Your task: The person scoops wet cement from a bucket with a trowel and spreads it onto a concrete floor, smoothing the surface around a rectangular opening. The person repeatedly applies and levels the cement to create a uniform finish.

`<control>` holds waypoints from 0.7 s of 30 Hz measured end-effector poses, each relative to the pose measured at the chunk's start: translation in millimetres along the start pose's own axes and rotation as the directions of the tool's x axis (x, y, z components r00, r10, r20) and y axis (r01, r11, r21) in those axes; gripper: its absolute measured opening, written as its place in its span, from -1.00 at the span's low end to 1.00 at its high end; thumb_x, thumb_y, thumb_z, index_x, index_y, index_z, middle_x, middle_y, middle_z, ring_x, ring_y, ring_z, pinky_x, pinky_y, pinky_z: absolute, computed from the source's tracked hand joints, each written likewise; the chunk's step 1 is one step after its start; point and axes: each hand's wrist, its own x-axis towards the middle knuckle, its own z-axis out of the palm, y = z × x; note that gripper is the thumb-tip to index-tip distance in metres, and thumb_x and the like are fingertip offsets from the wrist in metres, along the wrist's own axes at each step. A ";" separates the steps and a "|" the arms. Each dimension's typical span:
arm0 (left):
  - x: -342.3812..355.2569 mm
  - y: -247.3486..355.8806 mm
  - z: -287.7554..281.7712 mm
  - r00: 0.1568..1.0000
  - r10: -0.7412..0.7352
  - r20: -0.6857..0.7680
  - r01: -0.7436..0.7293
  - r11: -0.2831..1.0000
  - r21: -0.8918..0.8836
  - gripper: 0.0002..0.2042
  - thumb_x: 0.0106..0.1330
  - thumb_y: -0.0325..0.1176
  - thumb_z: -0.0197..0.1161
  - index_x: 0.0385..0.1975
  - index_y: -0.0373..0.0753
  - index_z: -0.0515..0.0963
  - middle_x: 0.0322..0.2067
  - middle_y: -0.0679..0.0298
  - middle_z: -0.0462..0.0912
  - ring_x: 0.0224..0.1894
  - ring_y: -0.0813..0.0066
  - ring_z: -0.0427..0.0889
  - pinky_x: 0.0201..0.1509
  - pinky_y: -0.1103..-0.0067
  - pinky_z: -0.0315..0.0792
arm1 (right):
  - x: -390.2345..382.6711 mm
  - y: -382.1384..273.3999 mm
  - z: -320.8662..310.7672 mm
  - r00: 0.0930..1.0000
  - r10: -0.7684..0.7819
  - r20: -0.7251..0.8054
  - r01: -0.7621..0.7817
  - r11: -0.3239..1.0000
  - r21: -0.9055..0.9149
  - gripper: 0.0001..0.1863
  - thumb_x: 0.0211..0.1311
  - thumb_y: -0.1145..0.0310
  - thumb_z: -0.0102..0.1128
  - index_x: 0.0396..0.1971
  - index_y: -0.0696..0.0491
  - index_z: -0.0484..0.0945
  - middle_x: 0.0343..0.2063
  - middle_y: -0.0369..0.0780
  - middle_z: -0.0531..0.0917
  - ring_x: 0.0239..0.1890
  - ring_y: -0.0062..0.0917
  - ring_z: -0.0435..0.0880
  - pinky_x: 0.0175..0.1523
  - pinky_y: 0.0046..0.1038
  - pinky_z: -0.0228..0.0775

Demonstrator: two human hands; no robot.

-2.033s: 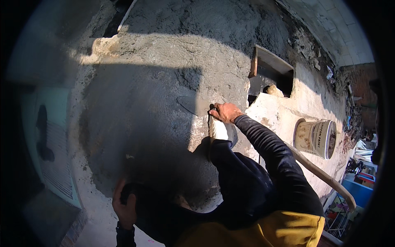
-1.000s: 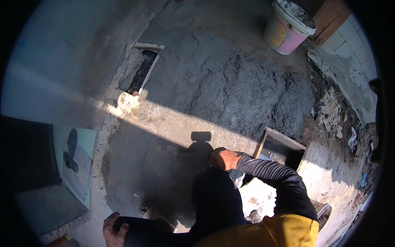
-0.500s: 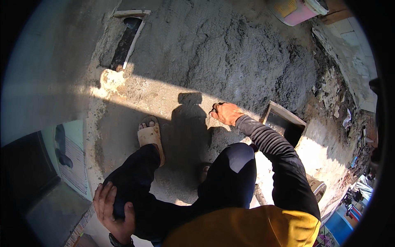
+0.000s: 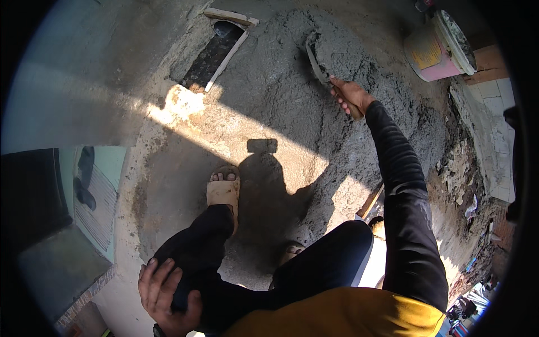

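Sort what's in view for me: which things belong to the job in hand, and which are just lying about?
Part of the job:
trowel, in the right hand's grip
wet-looking mortar around it
pink-and-yellow bucket, probably

Seemingly just lying about:
dark items on the striped panel, left
pale scrap, right
mixed clutter, lower right

Grey cement (image 4: 269, 78) and a tan sandal (image 4: 222, 194) lie left of a white-rimmed pink bucket (image 4: 441, 56) with a yellow patch (image 4: 425, 53).
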 end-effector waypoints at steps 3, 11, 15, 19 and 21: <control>-17.2 -4.0 0.7 0.997 -0.064 -0.037 0.064 0.998 -0.023 -0.59 0.25 -0.27 0.38 0.05 -0.35 0.69 0.09 -0.05 0.72 0.18 -0.20 0.61 0.39 0.06 0.39 | -36.5 26.5 47.2 0.985 -0.099 0.140 0.146 0.911 -0.386 -0.36 0.61 -0.24 -0.22 -0.04 0.08 0.55 -0.57 -0.30 0.47 -0.54 -0.52 0.51 -0.39 -0.36 0.49; -56.2 -3.0 5.1 0.984 -0.165 -0.066 0.163 0.986 -0.037 -0.61 0.27 -0.22 0.38 0.00 -0.35 0.70 0.07 -0.05 0.73 0.17 -0.25 0.60 0.36 0.00 0.38 | -68.4 126.7 181.8 0.825 -0.316 0.468 0.537 0.183 -0.823 -0.62 0.57 0.04 -0.01 0.00 0.08 0.43 -0.21 0.06 0.72 -0.28 -0.02 0.79 -0.24 -0.08 0.67; -59.3 -3.5 5.3 0.983 -0.176 -0.051 0.174 0.984 -0.043 -0.62 0.27 -0.21 0.37 -0.03 -0.34 0.71 0.06 -0.05 0.74 0.17 -0.26 0.60 0.36 -0.01 0.38 | -17.8 106.9 162.4 0.858 -0.393 0.330 0.402 0.115 -0.909 -0.58 0.62 -0.01 -0.11 0.07 0.07 0.39 -0.26 0.04 0.71 -0.37 -0.05 0.79 -0.33 -0.08 0.66; -60.8 -5.5 4.5 0.985 -0.165 -0.049 0.161 0.985 -0.064 -0.64 0.27 -0.20 0.38 -0.06 -0.33 0.72 0.05 -0.03 0.74 0.17 -0.26 0.61 0.36 -0.01 0.38 | 25.9 69.2 124.7 0.884 -0.452 0.117 0.247 0.240 -0.939 -0.53 0.65 -0.02 -0.14 0.06 0.15 0.39 -0.35 0.03 0.70 -0.41 -0.08 0.77 -0.38 -0.06 0.60; -64.0 -6.9 3.6 0.985 -0.164 -0.047 0.160 0.985 -0.068 -0.65 0.27 -0.20 0.38 -0.07 -0.31 0.72 0.04 -0.03 0.75 0.16 -0.25 0.61 0.36 -0.02 0.38 | 30.3 54.0 115.3 0.836 -0.548 -0.015 0.222 0.364 -0.904 -0.51 0.65 -0.02 -0.14 0.05 0.18 0.39 -0.40 0.01 0.71 -0.42 -0.09 0.76 -0.40 -0.06 0.58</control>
